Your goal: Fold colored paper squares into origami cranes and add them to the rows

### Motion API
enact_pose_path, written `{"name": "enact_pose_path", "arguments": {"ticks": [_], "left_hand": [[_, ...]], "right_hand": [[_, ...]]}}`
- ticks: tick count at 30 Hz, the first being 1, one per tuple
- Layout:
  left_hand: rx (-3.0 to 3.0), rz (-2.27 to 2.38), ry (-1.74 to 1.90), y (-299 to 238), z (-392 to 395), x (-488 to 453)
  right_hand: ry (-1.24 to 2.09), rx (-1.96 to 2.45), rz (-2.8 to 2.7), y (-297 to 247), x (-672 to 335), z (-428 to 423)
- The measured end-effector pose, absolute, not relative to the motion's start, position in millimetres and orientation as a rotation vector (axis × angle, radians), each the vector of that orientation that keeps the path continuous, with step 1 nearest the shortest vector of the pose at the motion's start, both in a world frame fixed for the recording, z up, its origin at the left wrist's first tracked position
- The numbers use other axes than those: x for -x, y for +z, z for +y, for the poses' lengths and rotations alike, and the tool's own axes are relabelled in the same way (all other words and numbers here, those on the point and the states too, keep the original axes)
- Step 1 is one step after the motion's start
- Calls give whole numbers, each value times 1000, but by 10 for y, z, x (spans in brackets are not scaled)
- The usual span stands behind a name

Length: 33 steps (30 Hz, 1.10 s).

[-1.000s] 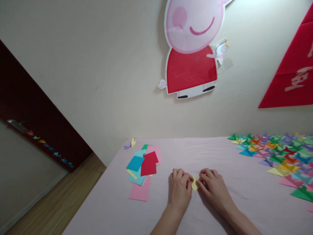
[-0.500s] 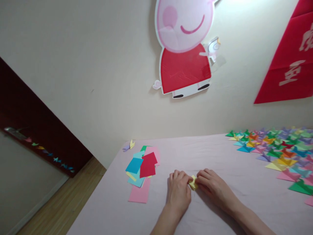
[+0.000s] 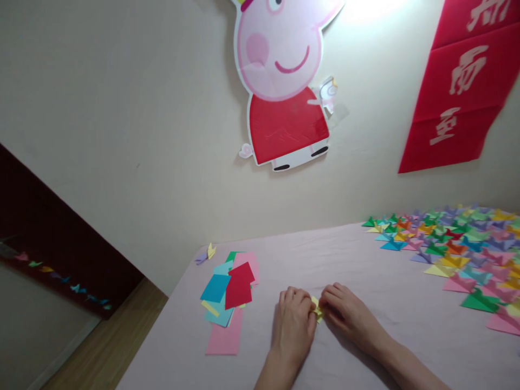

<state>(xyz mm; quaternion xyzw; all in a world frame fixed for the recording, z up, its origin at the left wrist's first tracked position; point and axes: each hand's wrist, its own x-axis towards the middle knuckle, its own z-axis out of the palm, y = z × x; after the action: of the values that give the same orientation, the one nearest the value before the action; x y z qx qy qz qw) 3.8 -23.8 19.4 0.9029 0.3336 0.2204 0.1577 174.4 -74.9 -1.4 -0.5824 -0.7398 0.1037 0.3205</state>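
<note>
A small folded piece of yellow paper (image 3: 317,309) lies low over the pale pink tabletop, between my two hands. My left hand (image 3: 293,325) is closed on its left side, thumb and fingers pinching the paper. From the right, my right hand (image 3: 345,310) pinches the opposite side with bent fingers. The fingertips cover part of the paper, so its full shape is hidden.
Loose coloured paper sheets, a red one (image 3: 239,285) on top, lie left of my hands. Two small folded papers (image 3: 206,253) sit at the far left corner. Many folded paper figures (image 3: 450,246) fill the right side. A wall (image 3: 162,135) stands behind the table (image 3: 174,336).
The view has tilted up and swung slightly right. Both hands stay at the yellow paper, whose visible shape has changed a little, with a flap now showing above the fingers.
</note>
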Motion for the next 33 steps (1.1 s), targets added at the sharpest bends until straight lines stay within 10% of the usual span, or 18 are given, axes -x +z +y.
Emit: {"name": "enact_pose_path", "arguments": {"ticks": [33], "left_hand": [[-2396,1075,705,51,-42,-157]], "right_hand": [[446,1915,-1690,-8,-1779,-578]]}}
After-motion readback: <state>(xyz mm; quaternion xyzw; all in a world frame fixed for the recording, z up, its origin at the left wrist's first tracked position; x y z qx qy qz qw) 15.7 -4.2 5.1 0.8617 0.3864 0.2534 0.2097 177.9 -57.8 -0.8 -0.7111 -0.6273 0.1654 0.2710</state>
